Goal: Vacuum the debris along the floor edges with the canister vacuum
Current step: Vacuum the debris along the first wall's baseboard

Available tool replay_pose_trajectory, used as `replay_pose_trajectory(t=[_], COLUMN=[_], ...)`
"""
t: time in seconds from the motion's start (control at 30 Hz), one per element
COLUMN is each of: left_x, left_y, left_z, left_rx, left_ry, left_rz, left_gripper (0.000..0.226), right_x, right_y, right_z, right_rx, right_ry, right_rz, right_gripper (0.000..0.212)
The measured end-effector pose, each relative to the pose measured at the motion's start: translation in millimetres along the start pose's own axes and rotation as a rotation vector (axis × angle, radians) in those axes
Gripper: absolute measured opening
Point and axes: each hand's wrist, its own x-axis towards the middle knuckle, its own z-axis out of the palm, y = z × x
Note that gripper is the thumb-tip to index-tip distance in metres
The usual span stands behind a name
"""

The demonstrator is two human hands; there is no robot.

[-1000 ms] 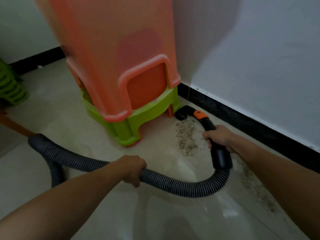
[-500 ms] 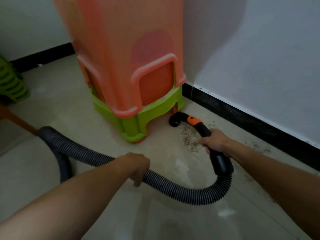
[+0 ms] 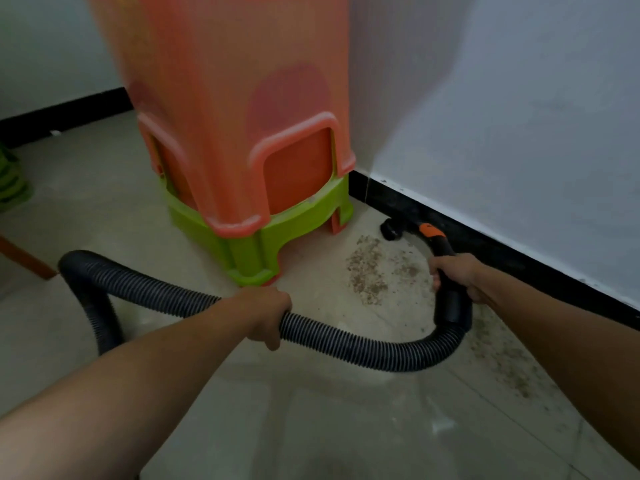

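A black ribbed vacuum hose [image 3: 346,341] curves across the floor from the left and loops up to a black handle with an orange collar [image 3: 431,232]. My right hand [image 3: 453,275] is shut on that handle. The nozzle [image 3: 389,230] sits low by the black baseboard [image 3: 519,258], just beyond a brown patch of debris [image 3: 369,271]. My left hand [image 3: 266,313] grips the hose at its middle. More debris [image 3: 502,362] trails along the floor near the wall under my right forearm. The canister is out of view.
A tall stack of orange plastic stools [image 3: 235,116] on a green stool [image 3: 249,244] stands in the corner, close left of the nozzle. Green stools [image 3: 10,181] show at the left edge, with a brown leg [image 3: 24,258] below them. White walls meet the tiled floor.
The nozzle has moved right, away from the stool stack toward the baseboard, and my right hand went with it. The debris patch now lies left of the handle. My left hand keeps its grip.
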Motion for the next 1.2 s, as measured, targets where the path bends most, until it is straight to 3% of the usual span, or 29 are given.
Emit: replay_pose_trajectory(t=[0.33, 0.47, 0.63, 0.83, 1.0, 1.13, 1.2], left_x=[-7.4, -11.3, -9.5, 8.3, 26.9, 46.2, 54.2], left_y=[10.9, 12.2, 11.4, 36.8, 53.8, 64.6, 69.4], left_z=[3.6, 5.8, 8.7, 1.5, -0.2, 0.7, 2.1], left_rx=[0.034, 0.054, 0.059, 0.031, 0.054, 0.083, 0.104], left_ry=[-0.043, -0.065, -0.083, -0.035, -0.06, -0.059, -0.072], left_rz=[0.018, 0.003, -0.011, 0.081, 0.148, 0.182, 0.191], left_gripper=[0.035, 0.037, 0.036, 0.034, 0.033, 0.032, 0.032], right_x=[-5.6, -6.4, -13.5, -3.3, -11.8, -30.9, -38.4], right_y=[-8.1, -14.3, -6.6, 2.8, 21.9, 58.2, 76.0], right_z=[11.8, 19.5, 24.2, -24.0, -54.4, -81.0, -85.5], right_rx=[-0.08, -0.077, -0.141, -0.314, -0.31, -0.145, -0.075], right_ry=[-0.088, -0.018, -0.136, 0.191, 0.209, 0.166, 0.189], right_rz=[-0.02, -0.064, -0.04, -0.105, -0.058, 0.019, 0.05], right_gripper=[0.028, 0.028, 0.032, 0.031, 0.028, 0.019, 0.024])
